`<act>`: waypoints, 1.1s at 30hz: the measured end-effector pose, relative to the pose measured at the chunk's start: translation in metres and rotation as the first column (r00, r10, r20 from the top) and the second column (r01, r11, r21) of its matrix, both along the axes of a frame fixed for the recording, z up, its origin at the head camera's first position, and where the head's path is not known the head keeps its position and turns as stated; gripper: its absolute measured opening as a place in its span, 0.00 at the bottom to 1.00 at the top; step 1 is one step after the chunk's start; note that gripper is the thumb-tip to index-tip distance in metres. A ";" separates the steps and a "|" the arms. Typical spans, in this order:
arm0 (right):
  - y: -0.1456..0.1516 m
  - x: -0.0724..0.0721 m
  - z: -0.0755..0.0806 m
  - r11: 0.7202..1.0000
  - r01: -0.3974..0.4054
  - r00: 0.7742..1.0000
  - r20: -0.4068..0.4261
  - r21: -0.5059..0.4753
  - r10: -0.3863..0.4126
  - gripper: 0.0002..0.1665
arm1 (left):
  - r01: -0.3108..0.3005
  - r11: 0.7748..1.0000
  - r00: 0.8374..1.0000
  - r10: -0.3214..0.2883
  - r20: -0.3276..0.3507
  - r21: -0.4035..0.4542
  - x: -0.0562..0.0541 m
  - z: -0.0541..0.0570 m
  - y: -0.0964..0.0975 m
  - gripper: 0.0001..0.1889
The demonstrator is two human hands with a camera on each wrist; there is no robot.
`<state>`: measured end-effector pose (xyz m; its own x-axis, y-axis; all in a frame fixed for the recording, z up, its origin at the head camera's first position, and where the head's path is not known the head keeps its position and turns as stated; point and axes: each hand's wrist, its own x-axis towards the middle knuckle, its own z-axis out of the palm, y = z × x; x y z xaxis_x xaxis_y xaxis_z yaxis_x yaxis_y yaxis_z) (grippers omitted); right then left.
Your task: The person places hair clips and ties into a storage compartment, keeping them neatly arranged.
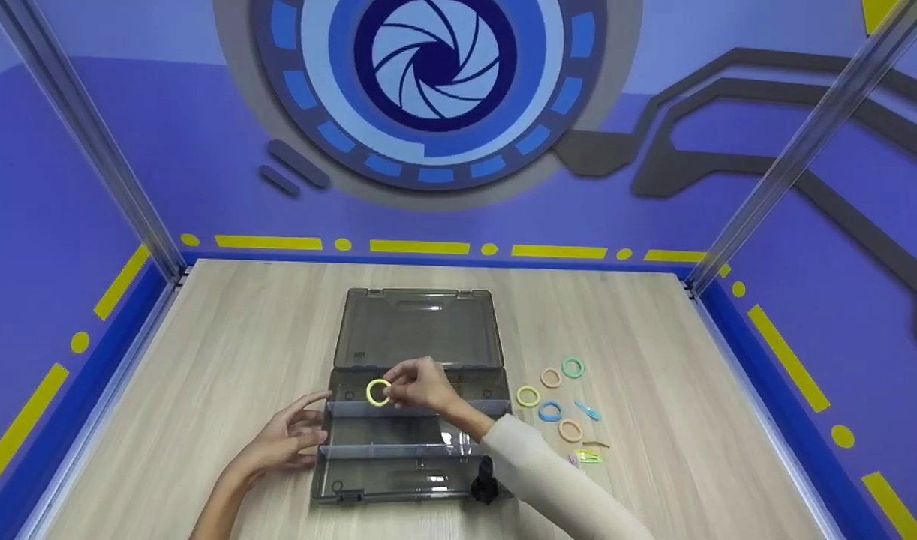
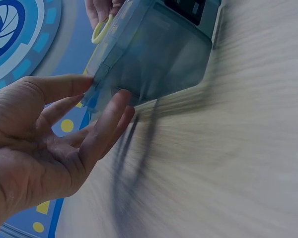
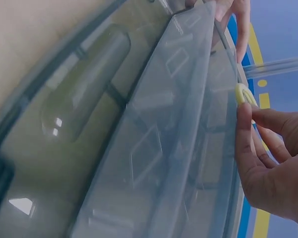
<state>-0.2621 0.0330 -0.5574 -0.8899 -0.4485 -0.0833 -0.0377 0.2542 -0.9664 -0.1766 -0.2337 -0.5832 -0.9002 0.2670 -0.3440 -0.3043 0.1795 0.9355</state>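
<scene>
A smoky see-through organizer box (image 1: 406,496) lies with its lid (image 1: 421,334) folded back, and dividers split its inside into long compartments. Above the rear compartment, my right hand (image 1: 424,386) pinches a yellow hair tie (image 1: 369,393) between thumb and fingers; the right wrist view shows the same hair tie (image 3: 241,94) at the fingertips. My left hand (image 1: 280,441) is at the box's left side, its fingers spread and loosely bent. In the left wrist view its fingertips touch or nearly touch the box wall (image 2: 164,64).
Right of the box lie a green hair tie (image 1: 564,367), a yellow one (image 1: 518,397), a blue one (image 1: 541,411) and two peach ones, plus a blue hair clip (image 1: 588,410) and a yellow-green clip (image 1: 590,457). A black object (image 1: 485,484) is at the box's front right.
</scene>
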 end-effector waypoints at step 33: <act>-0.039 0.039 -0.019 0.966 -0.039 0.954 -0.277 0.257 0.113 0.03 | 0.003 1.000 1.000 -0.003 -0.001 0.017 0.001 -0.003 -0.003 0.38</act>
<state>-0.2232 -0.0060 -0.5764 -0.8562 -0.5138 0.0543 -0.3324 0.4674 -0.8192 -0.1758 -0.2364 -0.5860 -0.8997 0.2752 -0.3387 -0.3029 0.1649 0.9386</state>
